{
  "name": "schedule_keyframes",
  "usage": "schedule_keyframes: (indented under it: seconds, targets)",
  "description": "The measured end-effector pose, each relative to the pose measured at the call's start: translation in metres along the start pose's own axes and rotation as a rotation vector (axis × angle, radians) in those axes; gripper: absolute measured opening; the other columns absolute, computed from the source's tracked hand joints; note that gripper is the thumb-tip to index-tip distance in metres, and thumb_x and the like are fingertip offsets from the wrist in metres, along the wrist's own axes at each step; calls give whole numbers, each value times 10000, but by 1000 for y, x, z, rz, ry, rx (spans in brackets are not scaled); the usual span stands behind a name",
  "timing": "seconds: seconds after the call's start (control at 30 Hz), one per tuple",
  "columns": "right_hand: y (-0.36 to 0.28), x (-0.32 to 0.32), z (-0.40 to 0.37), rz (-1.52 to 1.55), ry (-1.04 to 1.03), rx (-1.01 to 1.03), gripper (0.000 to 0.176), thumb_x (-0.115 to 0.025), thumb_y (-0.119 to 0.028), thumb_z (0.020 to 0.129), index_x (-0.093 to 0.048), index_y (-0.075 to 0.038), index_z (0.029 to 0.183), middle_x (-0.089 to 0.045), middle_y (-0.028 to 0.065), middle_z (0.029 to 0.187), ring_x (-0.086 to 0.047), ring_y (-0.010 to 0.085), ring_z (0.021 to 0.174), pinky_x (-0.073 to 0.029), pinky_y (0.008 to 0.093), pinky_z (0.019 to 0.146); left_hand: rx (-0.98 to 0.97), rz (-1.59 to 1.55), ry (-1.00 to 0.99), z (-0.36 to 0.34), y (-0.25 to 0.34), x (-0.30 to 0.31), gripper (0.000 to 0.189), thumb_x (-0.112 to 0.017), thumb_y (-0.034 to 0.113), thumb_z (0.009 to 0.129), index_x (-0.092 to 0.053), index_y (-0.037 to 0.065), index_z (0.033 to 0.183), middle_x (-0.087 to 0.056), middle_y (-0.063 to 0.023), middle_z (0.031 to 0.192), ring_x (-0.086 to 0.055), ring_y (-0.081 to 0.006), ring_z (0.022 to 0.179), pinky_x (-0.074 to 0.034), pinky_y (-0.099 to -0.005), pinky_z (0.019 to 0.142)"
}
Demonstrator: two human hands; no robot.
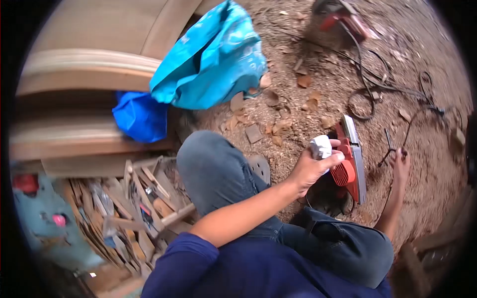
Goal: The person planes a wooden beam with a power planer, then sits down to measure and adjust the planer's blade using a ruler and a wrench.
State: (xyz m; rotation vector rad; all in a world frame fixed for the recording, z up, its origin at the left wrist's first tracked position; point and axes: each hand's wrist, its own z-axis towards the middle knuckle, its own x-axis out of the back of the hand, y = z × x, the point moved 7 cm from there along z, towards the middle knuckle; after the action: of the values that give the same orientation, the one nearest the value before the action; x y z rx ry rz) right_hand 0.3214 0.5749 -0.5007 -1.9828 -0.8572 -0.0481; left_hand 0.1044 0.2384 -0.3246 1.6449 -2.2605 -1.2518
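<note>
My left hand [313, 169] is closed around a crumpled white wad [321, 146], its thumb and fingers beside a red electric planer [354, 171]. The planer stands on the ground with its long grey metal sole facing right. To the right, my right hand [399, 161] reaches low to the ground, fingers together at a small dark item that is too small to name. Just left of those fingers lies a thin dark rod-like tool [389, 140], and a dark cord runs up from them.
A red power tool [343, 22] and looped black cable [370, 94] lie on shavings-strewn ground. Turquoise bag [218, 59] and blue bag [141, 116] rest by stacked timber [89, 79]. At lower left, a wooden tray [174, 216] adjoins tools and wood pieces [121, 208].
</note>
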Motion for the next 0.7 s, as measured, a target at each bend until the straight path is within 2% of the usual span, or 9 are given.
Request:
schedule_keyframes:
  seconds: [0.03, 0.07, 0.13, 0.17, 0.27, 0.47, 0.53, 0.6, 0.7]
  targets:
    - [-20, -14, -8, -21, -19, 19, 497, -623, -292, 1025, -493, -12, 1416, -653, 160, 1201, -672, 187, 985, -572, 326, 799, -37, -37, -29, 1, 4, 0, 483, -754, 155, 891, -560, 18, 1312, -661, -37, 1021, -648, -130, 896, -545, -307, 824]
    - [-45, -12, -29, -162, 76, 277, 516, -618, -260, 1024, -445, -27, 1451, -631, 161, 1245, -654, 205, 1039, -556, 338, 850, -37, -55, -44, 3, 1, -5, 483, -754, 155, 891, -560, 18, 1312, -661, -37, 1021, -648, -130, 896, -545, -307, 824]
    - [-128, -48, -113, -124, -33, 476, 500, -622, -165, 1006, -452, -47, 1461, -607, 155, 1310, -590, 252, 1186, -489, 362, 995, -102, -268, -50, 14, -2, -1, 477, -733, 273, 922, -568, 29, 1297, -653, -35, 993, -649, -135, 885, -546, -312, 825]
    - [-155, -75, -138, -75, -244, 601, 468, -625, -117, 989, -501, -61, 1437, -612, 123, 1315, -581, 237, 1200, -488, 354, 995, -77, -392, -88, 18, -5, 0, 519, -670, 416, 957, -567, 32, 1291, -659, -40, 996, -657, -144, 890, -552, -316, 820]
    - [-201, -152, -205, -79, -735, 616, 534, -759, -90, 872, -571, -38, 1369, -629, 103, 1292, -618, 192, 1138, -533, 344, 929, -2, -391, -135, 19, 2, 1, 699, -415, 651, 1003, -553, 36, 1305, -688, -94, 1109, -672, -187, 1002, -542, -338, 899]
    - [-201, -185, -213, -178, -880, 649, 628, -821, -172, 829, -564, -39, 1387, -657, 137, 1227, -640, 238, 1135, -521, 362, 953, 48, -244, -278, 17, -5, -8, 941, -190, 782, 974, -480, -6, 1399, -610, -120, 1311, -584, -228, 1216, -432, -390, 1081]
    - [-192, -178, -207, -31, -969, 442, 553, -804, -106, 842, -584, -50, 1347, -680, 94, 1174, -647, 186, 1082, -524, 321, 935, 84, -187, -442, 11, -5, -20, 1029, -164, 814, 948, -323, -29, 1517, -489, -159, 1481, -479, -256, 1368, -355, -402, 1148]
    - [-171, -165, -169, 202, -810, 547, 491, -753, -25, 858, -589, -53, 1320, -684, 71, 1134, -649, 167, 1063, -534, 318, 913, 47, 103, -265, 15, -18, -13, 997, -180, 794, 964, -222, 0, 1565, -438, -166, 1524, -451, -266, 1393, -344, -413, 1148]
    - [-146, -109, -71, 203, -426, 380, 472, -662, 49, 845, -603, -64, 1300, -679, 45, 1039, -664, 168, 913, -560, 324, 807, -8, 377, -161, 3, -13, -5, 896, -276, 714, 1008, -189, 25, 1573, -434, -169, 1526, -452, -275, 1387, -348, -417, 1138]
